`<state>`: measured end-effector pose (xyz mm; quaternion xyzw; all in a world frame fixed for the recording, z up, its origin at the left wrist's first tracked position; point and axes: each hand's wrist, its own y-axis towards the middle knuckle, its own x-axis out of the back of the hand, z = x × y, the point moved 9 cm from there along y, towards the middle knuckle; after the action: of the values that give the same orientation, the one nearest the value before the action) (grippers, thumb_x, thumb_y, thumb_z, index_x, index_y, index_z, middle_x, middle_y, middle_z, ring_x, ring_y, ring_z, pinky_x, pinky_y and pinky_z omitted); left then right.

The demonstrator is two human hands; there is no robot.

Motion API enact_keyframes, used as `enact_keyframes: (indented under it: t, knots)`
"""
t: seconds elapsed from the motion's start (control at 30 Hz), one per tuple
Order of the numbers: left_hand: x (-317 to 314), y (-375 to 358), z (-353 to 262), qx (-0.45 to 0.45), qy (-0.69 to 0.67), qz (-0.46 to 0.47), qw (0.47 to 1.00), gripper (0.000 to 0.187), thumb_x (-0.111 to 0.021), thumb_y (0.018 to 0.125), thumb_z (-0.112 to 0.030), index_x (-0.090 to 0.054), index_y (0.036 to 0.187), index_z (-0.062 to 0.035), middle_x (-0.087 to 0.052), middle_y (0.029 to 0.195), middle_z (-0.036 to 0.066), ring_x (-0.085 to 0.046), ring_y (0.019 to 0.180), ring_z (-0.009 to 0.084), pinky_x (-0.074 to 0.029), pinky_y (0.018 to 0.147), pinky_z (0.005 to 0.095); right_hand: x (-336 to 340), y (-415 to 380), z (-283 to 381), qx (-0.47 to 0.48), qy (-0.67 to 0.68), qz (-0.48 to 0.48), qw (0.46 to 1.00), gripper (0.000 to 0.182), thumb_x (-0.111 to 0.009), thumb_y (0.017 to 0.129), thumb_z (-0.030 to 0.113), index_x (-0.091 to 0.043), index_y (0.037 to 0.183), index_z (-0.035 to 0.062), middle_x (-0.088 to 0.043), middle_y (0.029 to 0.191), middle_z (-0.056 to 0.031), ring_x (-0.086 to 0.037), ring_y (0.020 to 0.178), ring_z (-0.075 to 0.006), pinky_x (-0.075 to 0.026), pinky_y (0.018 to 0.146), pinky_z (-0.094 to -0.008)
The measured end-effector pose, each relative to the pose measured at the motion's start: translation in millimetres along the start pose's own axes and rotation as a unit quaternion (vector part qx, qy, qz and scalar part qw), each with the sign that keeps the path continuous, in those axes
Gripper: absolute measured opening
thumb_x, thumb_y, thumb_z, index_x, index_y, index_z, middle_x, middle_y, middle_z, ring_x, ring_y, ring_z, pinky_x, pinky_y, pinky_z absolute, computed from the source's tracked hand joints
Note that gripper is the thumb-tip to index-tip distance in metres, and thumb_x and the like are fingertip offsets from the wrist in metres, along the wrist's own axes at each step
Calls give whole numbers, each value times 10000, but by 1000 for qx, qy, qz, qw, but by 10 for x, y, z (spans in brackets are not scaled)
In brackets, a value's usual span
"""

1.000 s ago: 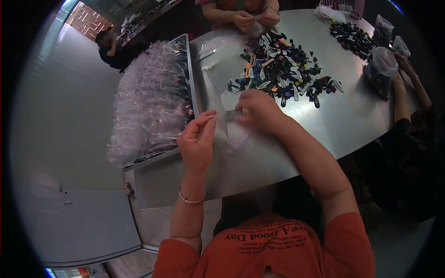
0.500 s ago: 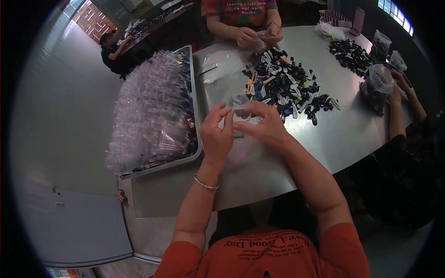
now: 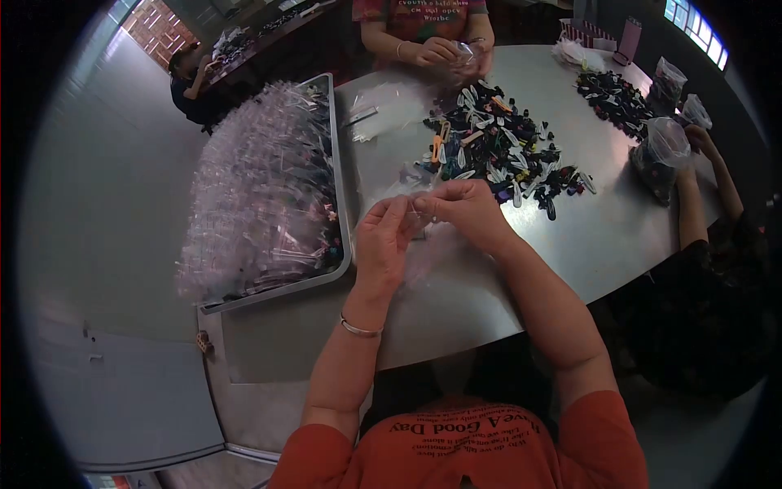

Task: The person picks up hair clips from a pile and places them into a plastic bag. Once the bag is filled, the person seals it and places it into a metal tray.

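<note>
Close over the table, my left hand [image 3: 383, 241] and my right hand [image 3: 471, 215] meet with thumbs and fingertips pinched together. Between them they grip a small clear plastic bag [image 3: 419, 217], mostly hidden by the fingers. Just beyond my hands lies a loose pile of hair clips [image 3: 521, 151], black and white with a few orange ones. To the left of my left hand stands a grey tray [image 3: 340, 175] heaped with filled clear bags [image 3: 257, 191]. Flat clear bags [image 3: 399, 110] lie on the table between the tray and the clips.
Across the metal table [image 3: 586, 244], a person's hands [image 3: 444, 54] hold a clear bag. At the right, another person's arms [image 3: 692, 191] reach to a bag of dark pieces [image 3: 661, 159]. A second dark pile [image 3: 615, 99] and a pink bottle [image 3: 628, 42] are farther back.
My hands have drawn closer together and the fingertips now meet on the bag, which showed more openly before. The person across has brought a clear bag up between their hands.
</note>
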<state>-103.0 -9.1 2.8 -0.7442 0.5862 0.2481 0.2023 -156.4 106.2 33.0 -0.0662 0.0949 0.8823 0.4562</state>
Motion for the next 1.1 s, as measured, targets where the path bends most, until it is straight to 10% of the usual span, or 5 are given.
enact_keyframes:
  t: [0.33,0.6,0.9,1.1]
  knots:
    - [121,-17,-42,17,5,-39,999,182,-595,908,-225,-588,898,-43,-667,896,88,-644,831,178,-519,766,325,74,47,-34,15,-30,7,999,204,-655,864,231,-693,816,36,-626,701,3,-531,643,-56,-423,617,-195]
    - [170,-51,-74,18,46,-78,996,239,-627,889,-260,-592,910,-24,-661,876,91,-634,807,171,-501,751,314,72,17,131,98,22,9,995,379,-643,808,28,-571,1180,43,-622,948,-22,-573,832,-73,-464,736,-217]
    - [110,-39,9,16,125,-40,991,271,-613,897,-264,-590,869,4,-654,856,106,-636,715,177,-525,640,304,-28,-66,323,220,-276,-30,935,327,-660,755,1,-647,1079,45,-629,939,-50,-596,778,-88,-477,643,-225]
    - [75,-13,101,53,4,4,999,302,-536,937,-289,-573,987,6,-631,975,120,-628,844,192,-522,741,322,-37,-55,239,207,-241,-27,948,242,-662,761,17,-676,1003,25,-644,946,-72,-618,782,-123,-483,647,-239]
